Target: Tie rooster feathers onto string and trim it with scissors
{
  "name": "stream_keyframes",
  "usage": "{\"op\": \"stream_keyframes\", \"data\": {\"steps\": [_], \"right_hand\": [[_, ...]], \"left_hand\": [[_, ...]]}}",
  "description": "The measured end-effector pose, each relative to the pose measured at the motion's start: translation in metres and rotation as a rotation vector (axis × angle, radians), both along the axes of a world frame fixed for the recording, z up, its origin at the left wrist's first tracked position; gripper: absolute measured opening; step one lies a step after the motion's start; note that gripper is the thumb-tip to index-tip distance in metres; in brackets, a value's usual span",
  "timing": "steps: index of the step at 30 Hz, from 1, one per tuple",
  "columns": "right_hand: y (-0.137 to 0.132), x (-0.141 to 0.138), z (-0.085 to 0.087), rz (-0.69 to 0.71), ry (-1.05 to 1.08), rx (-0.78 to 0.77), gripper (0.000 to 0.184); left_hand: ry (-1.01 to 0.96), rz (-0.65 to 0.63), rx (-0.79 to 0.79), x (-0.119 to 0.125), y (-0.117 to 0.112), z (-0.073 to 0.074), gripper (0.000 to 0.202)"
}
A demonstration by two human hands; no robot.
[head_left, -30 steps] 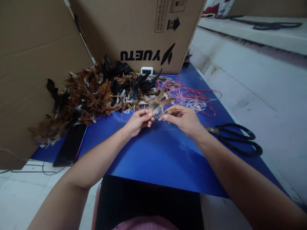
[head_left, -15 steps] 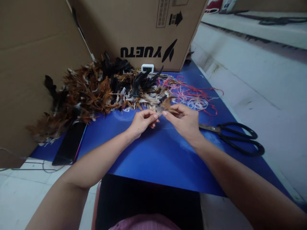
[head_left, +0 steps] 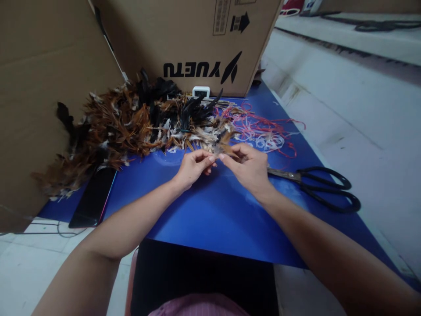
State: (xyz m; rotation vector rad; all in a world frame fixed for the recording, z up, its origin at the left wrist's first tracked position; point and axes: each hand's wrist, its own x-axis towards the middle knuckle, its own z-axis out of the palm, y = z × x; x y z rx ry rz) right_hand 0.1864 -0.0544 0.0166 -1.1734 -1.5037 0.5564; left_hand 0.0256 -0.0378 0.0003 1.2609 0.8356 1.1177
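Note:
My left hand (head_left: 196,167) and my right hand (head_left: 250,170) meet fingertip to fingertip over the front of a blue table. Brown feathers (head_left: 226,147) with a greyish, fluffy base stand out from my right thumb and fingers, which are closed on them. My left thumb and forefinger are pinched together at that base; the exact part they grip is too small to make out. Just beyond lies a big heap of brown, black and white feathers (head_left: 115,118). Black-handled scissors (head_left: 324,184) rest to the right, their blades partly hidden by my right hand.
Red and white plastic ribbons (head_left: 259,127) lie tangled behind my right hand. A small white digital display (head_left: 201,91) stands before a tall cardboard box (head_left: 197,35). At left, a dark phone (head_left: 94,197) lies partly under feathers, next to another cardboard panel (head_left: 49,87).
The whole view has shifted slightly. Both hands keep the same pinched pose at the feathers, with my right hand a touch closer to the left.

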Motion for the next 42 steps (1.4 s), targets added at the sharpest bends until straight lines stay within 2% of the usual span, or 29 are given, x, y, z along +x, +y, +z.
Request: {"op": "stream_keyframes", "data": {"steps": [7, 13, 19, 26, 33, 37, 42], "right_hand": [[0.002, 0.0, -0.006, 0.03, 0.017, -0.014, 0.014], [0.005, -0.001, -0.011, 0.1, 0.043, -0.043, 0.013], [0.006, 0.005, -0.013, 0.108, -0.242, -0.017, 0.007], [0.015, 0.016, -0.024, 0.064, -0.627, 0.152, 0.018], [0.014, 0.016, -0.031, 0.102, -0.883, 0.125, 0.028], [0.012, 0.015, -0.028, 0.131, -0.958, 0.112, 0.024], [0.013, 0.02, -0.023, 0.199, -0.916, 0.145, 0.012]], "left_hand": [[0.013, 0.011, 0.017, 0.0, 0.001, 0.0, 0.042], [-0.053, 0.029, -0.017, -0.005, 0.006, -0.001, 0.04], [-0.114, 0.085, -0.013, -0.014, 0.015, 0.002, 0.039], [-0.175, 0.121, 0.023, -0.024, 0.025, 0.0, 0.039], [-0.156, 0.123, 0.021, -0.025, 0.026, -0.001, 0.043], [-0.182, 0.116, 0.022, -0.025, 0.026, 0.0, 0.042], [-0.198, 0.115, 0.019, -0.026, 0.027, 0.0, 0.042]]}}
